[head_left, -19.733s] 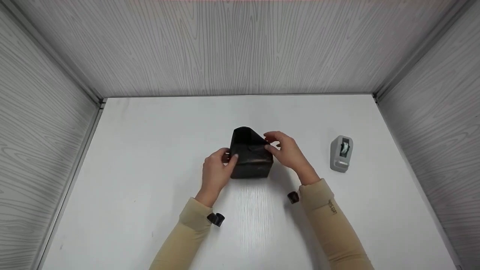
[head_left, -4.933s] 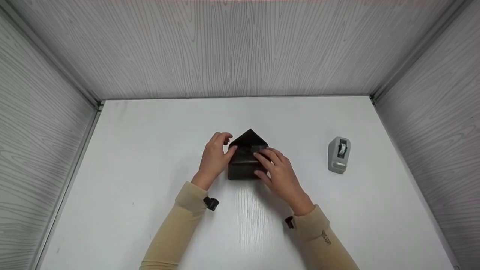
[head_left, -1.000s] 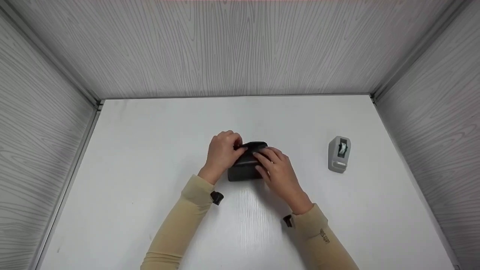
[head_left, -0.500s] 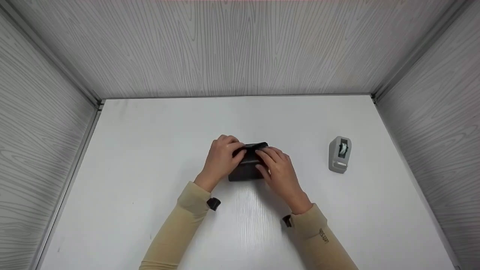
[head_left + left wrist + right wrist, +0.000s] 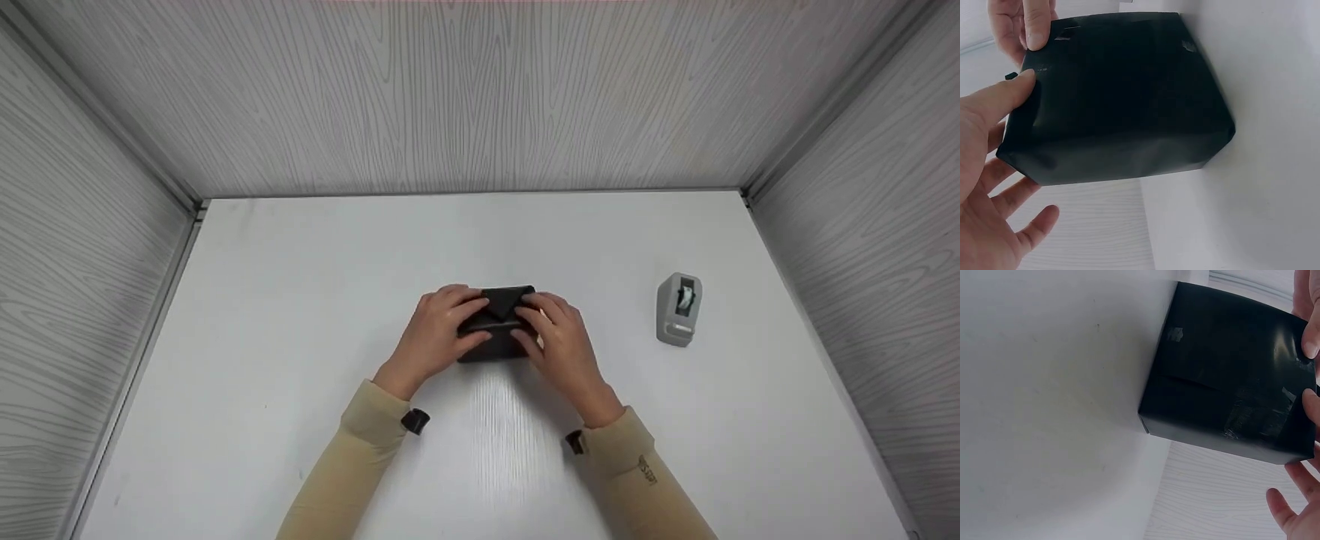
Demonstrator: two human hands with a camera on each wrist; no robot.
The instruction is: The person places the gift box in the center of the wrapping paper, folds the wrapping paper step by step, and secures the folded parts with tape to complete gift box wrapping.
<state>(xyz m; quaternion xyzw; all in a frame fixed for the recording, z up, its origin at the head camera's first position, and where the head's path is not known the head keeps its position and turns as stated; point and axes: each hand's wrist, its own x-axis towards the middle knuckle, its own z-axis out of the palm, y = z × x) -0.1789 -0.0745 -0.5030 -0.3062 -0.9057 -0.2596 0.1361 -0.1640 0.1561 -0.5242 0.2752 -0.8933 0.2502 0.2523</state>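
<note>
A box wrapped in black paper (image 5: 498, 346) stands on the white table between both hands. On its top a pointed paper flap (image 5: 504, 301) lies folded toward the person. My left hand (image 5: 433, 334) grips the left part, thumb on the near face and fingers on top holding the flap's edge. On the right side, my right hand (image 5: 561, 345) grips the box likewise, fingertips on the flap's right edge and thumb on the near face. Strips of clear tape (image 5: 1247, 416) show on the near face in the right wrist view. The box's far side is hidden.
A grey tape dispenser (image 5: 679, 309) with a roll in it stands to the right on the white table (image 5: 262, 315). Wood-grain panels (image 5: 480, 97) enclose the table at the back and both sides.
The flap, upright several seconds ago, has been folded down over the top. In the last second my left hand shifted from pinching its edge to holding it down, thumb now on the near face.
</note>
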